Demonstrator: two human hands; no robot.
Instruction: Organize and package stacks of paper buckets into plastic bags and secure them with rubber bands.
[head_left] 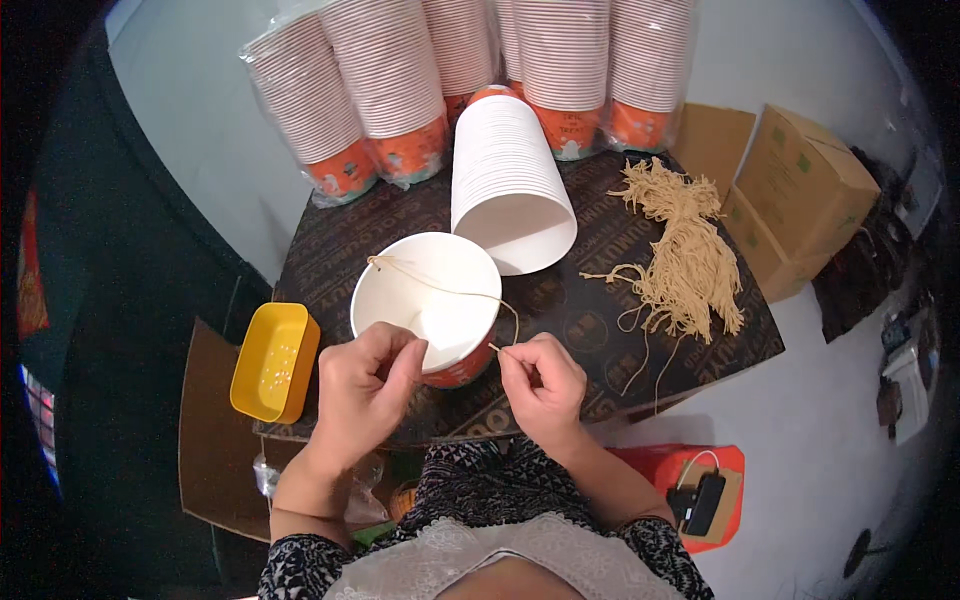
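A white paper bucket (pixel 380 285) with an orange printed outside stands mouth up at the table's front. Tan string (pixel 445 290) is fixed at its far left rim, crosses the mouth and loops down outside the right rim. My right hand (pixel 542 385) is closed, pinching the string's end between thumb and forefinger beside the bucket. At the near left rim, my left hand (pixel 360 390) is closed with thumb and forefinger together; whatever it holds is hidden or too small to name. A yellow tray (pixel 255 350) with small white bits lies to its left.
On the dark printed table (pixel 590 375), a nested bucket stack (pixel 515 170) lies toward me. Wrapped bucket stacks (pixel 385 70) line the back. A bundle of tan strings (pixel 695 265) lies right, with cardboard boxes (pixel 800 185) beyond. A red stool (pixel 725 465) stands below right.
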